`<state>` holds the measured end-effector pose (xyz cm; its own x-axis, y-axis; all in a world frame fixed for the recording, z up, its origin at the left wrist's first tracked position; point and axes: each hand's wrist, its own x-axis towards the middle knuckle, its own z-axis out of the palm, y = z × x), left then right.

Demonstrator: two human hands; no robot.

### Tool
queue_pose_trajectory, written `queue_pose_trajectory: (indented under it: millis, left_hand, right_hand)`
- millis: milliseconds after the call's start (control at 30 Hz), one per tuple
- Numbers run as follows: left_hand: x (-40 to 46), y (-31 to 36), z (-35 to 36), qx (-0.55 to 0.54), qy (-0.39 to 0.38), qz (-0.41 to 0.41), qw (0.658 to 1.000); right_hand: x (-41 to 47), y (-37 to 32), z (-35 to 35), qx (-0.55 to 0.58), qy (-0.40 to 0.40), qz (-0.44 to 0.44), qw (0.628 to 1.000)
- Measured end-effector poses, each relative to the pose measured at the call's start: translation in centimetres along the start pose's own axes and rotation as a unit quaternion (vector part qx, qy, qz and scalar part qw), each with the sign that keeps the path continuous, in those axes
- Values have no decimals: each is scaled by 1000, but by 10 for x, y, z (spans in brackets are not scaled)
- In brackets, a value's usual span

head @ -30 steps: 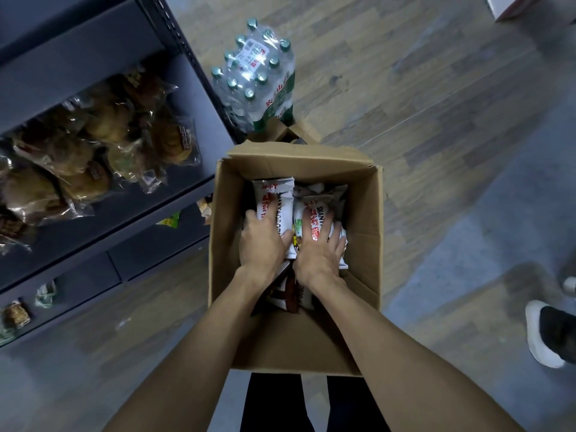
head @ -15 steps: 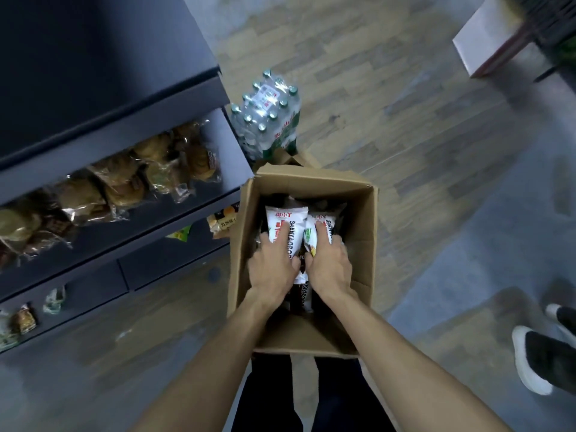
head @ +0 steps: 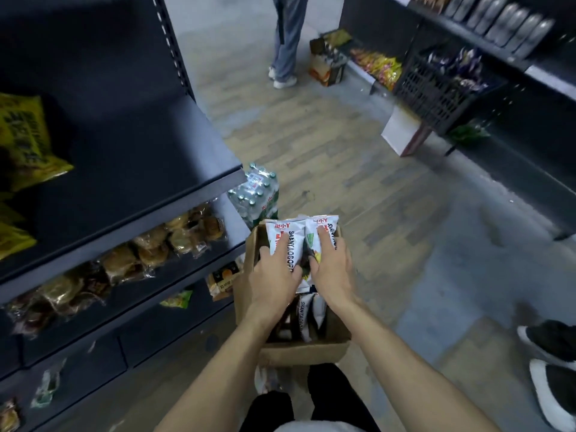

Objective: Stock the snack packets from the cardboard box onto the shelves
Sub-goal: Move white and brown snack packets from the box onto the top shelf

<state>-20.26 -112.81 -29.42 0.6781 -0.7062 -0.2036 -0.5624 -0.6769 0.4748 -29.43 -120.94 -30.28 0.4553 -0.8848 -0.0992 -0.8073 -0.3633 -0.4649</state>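
Observation:
An open cardboard box [head: 304,347] stands on the floor beside the dark shelf unit [head: 174,157]. My left hand [head: 274,275] grips a white snack packet [head: 285,235] with red lettering, lifted above the box. My right hand [head: 332,266] grips a second white packet [head: 322,224] right beside it. More white packets [head: 307,316] stay inside the box below my wrists. The upper shelf board is mostly bare, with yellow bags [head: 26,138] at its left end.
Wrapped buns [head: 149,247] fill the shelf below. A pack of water bottles [head: 257,194] stands behind the box. A person [head: 285,42] stands up the aisle near another box [head: 327,62]. A black crate [head: 442,85] and someone's shoes [head: 551,357] lie on the right.
Both hands have lifted the two white packets up out of the box. The view has tilted up, showing the upper shelf and the aisle.

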Motion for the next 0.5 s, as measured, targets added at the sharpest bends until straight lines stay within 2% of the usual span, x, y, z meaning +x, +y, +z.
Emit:
queue_pose_trajectory:
  millis: [200,500]
  left_hand:
    - [-35,12,-48,-9,67,28,997]
    - [-78,29,-133,29,222,21,974]
  right_hand:
    - [-26,-27,-51,4,77,-54,996]
    - [-56,-78,-103,58,110,-155,980]
